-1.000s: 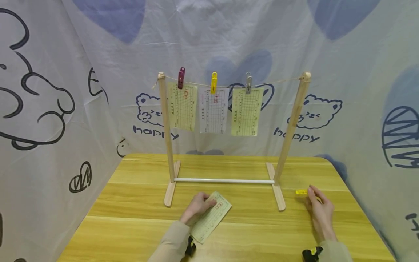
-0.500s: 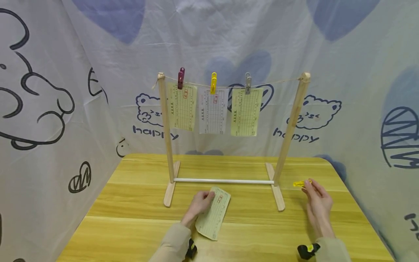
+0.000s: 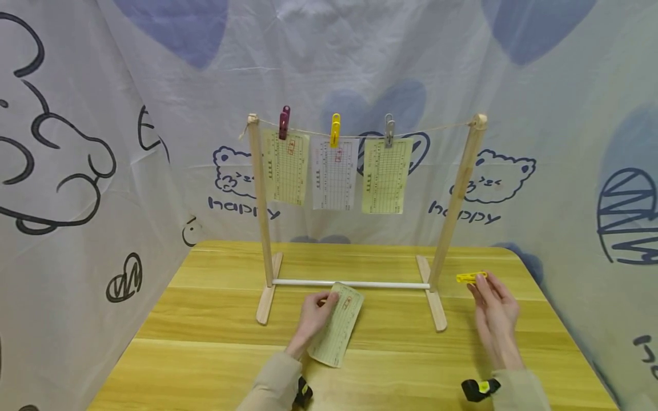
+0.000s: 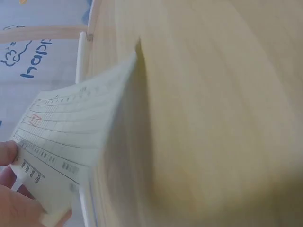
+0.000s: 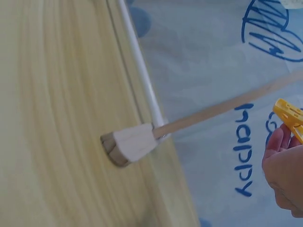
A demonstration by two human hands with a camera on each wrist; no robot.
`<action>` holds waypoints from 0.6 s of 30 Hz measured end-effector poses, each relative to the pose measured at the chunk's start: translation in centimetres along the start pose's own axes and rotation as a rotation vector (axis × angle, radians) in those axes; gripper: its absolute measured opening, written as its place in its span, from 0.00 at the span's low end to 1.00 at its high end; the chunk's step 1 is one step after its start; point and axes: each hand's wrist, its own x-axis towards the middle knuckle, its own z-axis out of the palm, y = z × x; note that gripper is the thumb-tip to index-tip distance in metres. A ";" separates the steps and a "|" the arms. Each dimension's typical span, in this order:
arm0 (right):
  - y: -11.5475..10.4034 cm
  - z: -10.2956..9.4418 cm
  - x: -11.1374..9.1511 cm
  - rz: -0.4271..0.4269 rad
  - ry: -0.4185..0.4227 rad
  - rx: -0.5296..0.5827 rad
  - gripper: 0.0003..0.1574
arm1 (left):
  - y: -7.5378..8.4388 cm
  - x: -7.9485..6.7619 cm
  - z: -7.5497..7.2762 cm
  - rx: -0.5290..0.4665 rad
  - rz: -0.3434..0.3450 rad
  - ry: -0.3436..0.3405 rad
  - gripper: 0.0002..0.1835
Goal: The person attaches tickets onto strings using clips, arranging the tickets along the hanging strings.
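Observation:
My left hand pinches a pale green printed form slip near its upper left edge, thumb on the face. In the left wrist view the slip tilts up off the table, its lower end curving. Out to the right, my right hand holds a yellow clothespin between thumb and fingers, raised above the table; the right wrist view shows the clothespin too. Between two wooden posts a string carries three slips: a yellow-green one, a white one and another yellow-green one.
Maroon, yellow and grey clothespins grip the hanging slips. The wooden stand's right post and left post rise from flat feet, joined low down by a white rod. A printed cloth surrounds the wooden table.
My left hand has lifted the slip forward and turned it more upright. My right hand has risen forward and slightly left with the yellow clothespin. The hanging slips look the same.

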 end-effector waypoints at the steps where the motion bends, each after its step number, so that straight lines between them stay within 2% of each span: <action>1: -0.1 0.2 -0.1 0.004 -0.007 0.015 0.12 | 0.2 0.0 0.1 -0.022 -0.005 0.009 0.14; 10: -0.3 1.9 -1.0 -0.025 -0.035 0.067 0.11 | 2.0 -0.3 0.7 -0.184 0.007 0.070 0.12; 18: -0.3 3.4 -1.8 -0.064 -0.067 -0.006 0.14 | 3.8 -0.6 0.8 -0.289 0.015 0.042 0.12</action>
